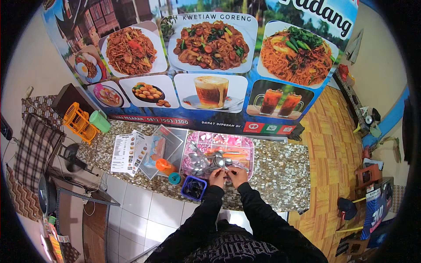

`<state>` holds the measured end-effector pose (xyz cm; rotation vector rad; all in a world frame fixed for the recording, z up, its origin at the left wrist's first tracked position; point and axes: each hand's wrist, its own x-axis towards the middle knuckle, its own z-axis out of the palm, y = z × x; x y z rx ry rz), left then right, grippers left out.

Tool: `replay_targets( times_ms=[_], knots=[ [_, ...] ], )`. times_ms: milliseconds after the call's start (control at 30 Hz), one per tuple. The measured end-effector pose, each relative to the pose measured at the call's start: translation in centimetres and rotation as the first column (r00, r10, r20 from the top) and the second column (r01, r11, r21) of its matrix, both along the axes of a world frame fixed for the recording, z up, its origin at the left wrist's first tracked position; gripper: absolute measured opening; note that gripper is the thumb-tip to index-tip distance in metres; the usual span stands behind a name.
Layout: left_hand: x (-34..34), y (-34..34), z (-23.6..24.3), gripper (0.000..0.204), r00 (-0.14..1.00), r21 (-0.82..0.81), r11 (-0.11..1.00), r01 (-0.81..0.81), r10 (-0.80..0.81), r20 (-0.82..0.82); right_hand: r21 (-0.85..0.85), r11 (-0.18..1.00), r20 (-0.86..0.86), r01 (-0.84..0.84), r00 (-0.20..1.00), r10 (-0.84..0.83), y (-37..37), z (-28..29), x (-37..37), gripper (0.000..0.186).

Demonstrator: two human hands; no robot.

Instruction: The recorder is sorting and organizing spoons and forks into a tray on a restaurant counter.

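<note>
My left hand (217, 178) and my right hand (237, 176) meet over the near edge of a pink patterned cutlery tray (249, 153). Fingers of both hands are closed and close together. A shiny metal spoon (219, 161) shows its bowl just past my left fingertips, and its handle seems to run into that hand. What my right fingers pinch is too small to make out. Loose metal spoons and forks (198, 163) lie in the tray's left part, with orange-handled utensils (234, 154) across its middle. Beside my left hand stands a blue basket (194, 188) with dark contents.
Left of the tray are a teal lid (174, 178), an orange container (165, 166) and menu sheets (124, 153). Farther left stand an orange rack (79, 122) and a green cup (100, 121). A large food banner (197, 65) rises behind the stone-patterned counter (280, 175).
</note>
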<state>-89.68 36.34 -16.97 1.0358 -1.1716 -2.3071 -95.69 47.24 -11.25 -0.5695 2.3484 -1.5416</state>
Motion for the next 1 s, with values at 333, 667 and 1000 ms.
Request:
replay_targets(
  times_ms=[333, 667, 1000],
  knots=[
    [2.1, -0.2, 9.4, 0.023, 0.974, -0.187, 0.980, 0.062, -0.101, -0.205, -0.446, 0.892, 0.340, 0.077, 0.936, 0.089, 0.4, 4.6, 2.7, 0.027],
    [7.1, -1.3, 15.5, 0.022, 0.912, -0.326, 0.903, 0.279, -0.355, -0.204, -0.484, 0.874, 0.366, -0.027, 0.902, 0.231, 2.6, 11.7, 6.2, 0.025],
    [12.2, -1.1, 19.5, 0.015, 0.970, -0.620, 0.757, 0.206, -0.243, 0.026, -0.138, 0.957, -0.057, -0.254, 0.967, 0.248, 3.1, 16.0, 8.1, 0.029]
  ],
)
